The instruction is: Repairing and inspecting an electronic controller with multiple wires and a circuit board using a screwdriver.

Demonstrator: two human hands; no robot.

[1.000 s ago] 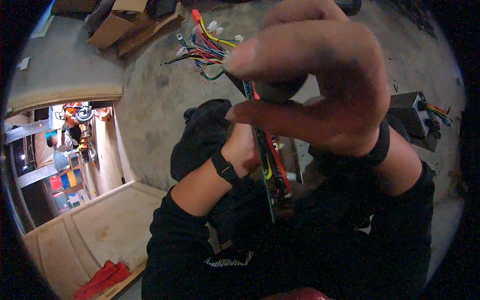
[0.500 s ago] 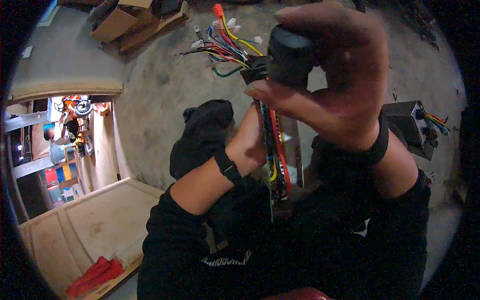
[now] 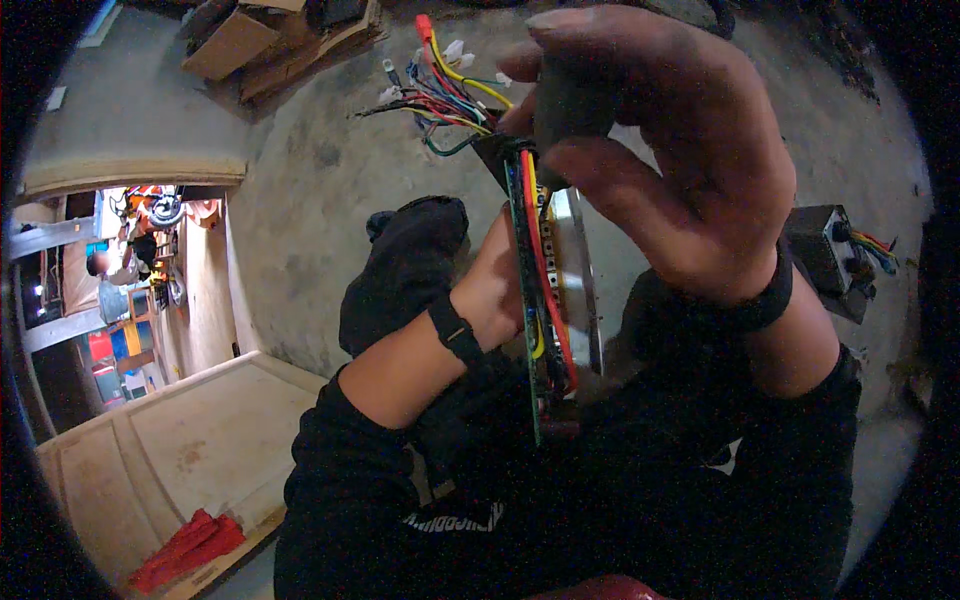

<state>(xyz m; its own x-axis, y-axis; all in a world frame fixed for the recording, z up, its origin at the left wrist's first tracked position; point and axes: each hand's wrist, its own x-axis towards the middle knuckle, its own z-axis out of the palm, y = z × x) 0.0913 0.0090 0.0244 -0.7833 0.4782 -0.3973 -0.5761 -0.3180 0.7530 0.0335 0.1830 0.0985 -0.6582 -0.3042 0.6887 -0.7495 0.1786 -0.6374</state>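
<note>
Pinching the dark cap [image 3: 570, 100] at twelve o'clock with my right hand [image 3: 670, 170] closed on it, left hand [image 3: 495, 290] clamped behind the green circuit board [image 3: 525, 300] held edge-on at centre, I should keep the board steady and the coloured wires [image 3: 445, 95] unstrained.

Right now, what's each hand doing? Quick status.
Left hand: mostly hidden behind the green circuit board; seems to hold it, though the grip cannot be told.
Right hand: closed, fingers curled around a dark part at the board's wired end.
</note>
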